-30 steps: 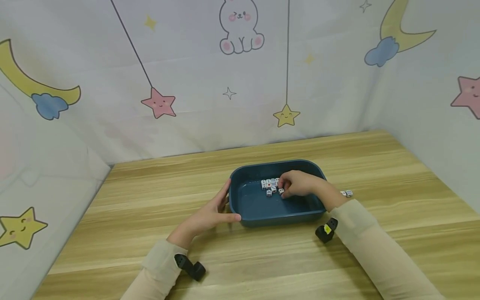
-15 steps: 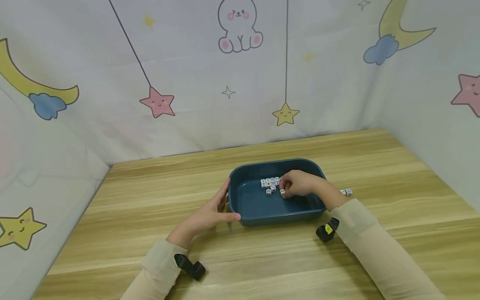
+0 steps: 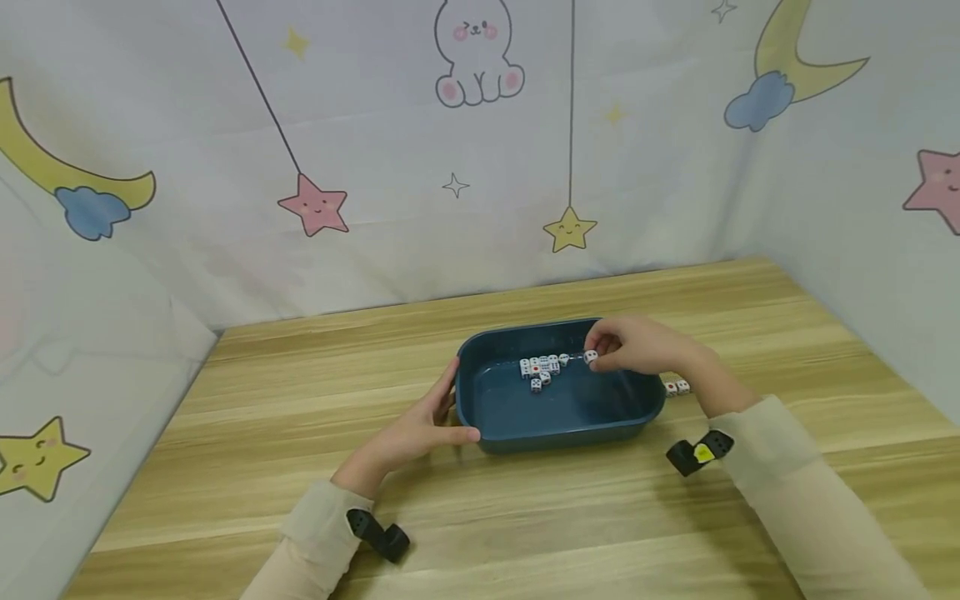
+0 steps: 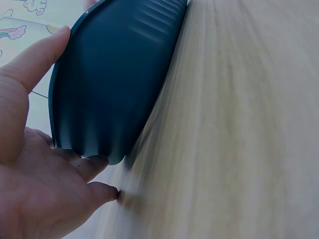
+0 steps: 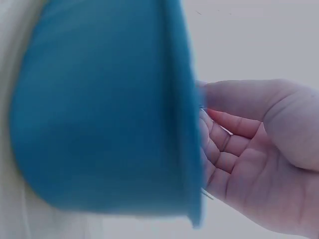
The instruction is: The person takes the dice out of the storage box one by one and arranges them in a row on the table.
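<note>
A die (image 3: 591,356) is pinched between the thumb and fingers of my right hand (image 3: 637,343), above the right part of a dark blue plastic basin (image 3: 570,435). The basin's wall hides the fingertips and the die in the right wrist view. My left hand (image 3: 420,427) lies spread against the basin's left end, its thumb at the front rim and its fingers along the outer wall. The left wrist view shows this hand (image 4: 45,174) touching the basin (image 4: 104,89) from outside. More white dice (image 3: 536,368) sit grouped on the basin floor, some stacked.
Two dice (image 3: 677,388) lie on the wooden table (image 3: 300,400) just right of the basin. Behind and at the sides hangs white cloth (image 3: 390,150) printed with stars and moons. Each wrist wears a small black camera (image 3: 378,535).
My right hand has lifted its die from the basin floor and moved up and right with it. Another die in the row behind it has come into view. The left hand stays at the basin.
</note>
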Demonstrator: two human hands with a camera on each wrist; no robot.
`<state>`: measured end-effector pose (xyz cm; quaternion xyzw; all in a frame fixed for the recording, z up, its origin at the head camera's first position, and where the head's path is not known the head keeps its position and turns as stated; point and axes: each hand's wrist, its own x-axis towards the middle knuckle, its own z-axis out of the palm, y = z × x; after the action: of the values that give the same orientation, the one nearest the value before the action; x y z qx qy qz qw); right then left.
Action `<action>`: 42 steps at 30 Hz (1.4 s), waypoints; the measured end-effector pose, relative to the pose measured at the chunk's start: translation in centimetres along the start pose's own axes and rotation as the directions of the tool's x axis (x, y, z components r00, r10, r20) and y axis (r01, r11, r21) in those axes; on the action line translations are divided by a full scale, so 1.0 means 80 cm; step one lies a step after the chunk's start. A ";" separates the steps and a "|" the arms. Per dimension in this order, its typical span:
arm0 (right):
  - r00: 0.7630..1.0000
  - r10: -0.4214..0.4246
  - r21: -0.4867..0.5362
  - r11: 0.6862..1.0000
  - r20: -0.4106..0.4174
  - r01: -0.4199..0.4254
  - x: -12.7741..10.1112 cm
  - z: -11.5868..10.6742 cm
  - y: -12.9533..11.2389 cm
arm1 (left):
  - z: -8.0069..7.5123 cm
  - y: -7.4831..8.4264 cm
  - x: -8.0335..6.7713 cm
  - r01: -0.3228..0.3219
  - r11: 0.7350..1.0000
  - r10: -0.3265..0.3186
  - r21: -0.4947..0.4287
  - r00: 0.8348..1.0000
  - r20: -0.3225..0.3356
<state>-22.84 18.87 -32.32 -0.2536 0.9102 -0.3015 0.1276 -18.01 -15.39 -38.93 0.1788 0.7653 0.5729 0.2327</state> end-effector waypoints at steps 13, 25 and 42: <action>0.996 0.058 0.013 0.998 -0.068 -0.057 -0.051 -0.036 0.037 | 0.000 0.001 -0.002 -0.002 1.000 0.002 -0.006 1.000 0.005; 0.988 0.116 -0.019 0.993 -0.106 -0.118 -0.083 -0.039 0.083 | -0.001 0.002 -0.004 0.001 1.000 -0.001 0.001 1.000 -0.002; 0.968 0.214 0.001 0.976 -0.131 -0.216 -0.114 -0.034 0.134 | -0.001 0.000 -0.002 -0.004 1.000 0.004 -0.002 1.000 0.014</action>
<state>-20.37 32.47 -36.06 -0.1342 0.9407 -0.2957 0.0982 -17.92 -15.49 -38.87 0.1840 0.7627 0.5729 0.2370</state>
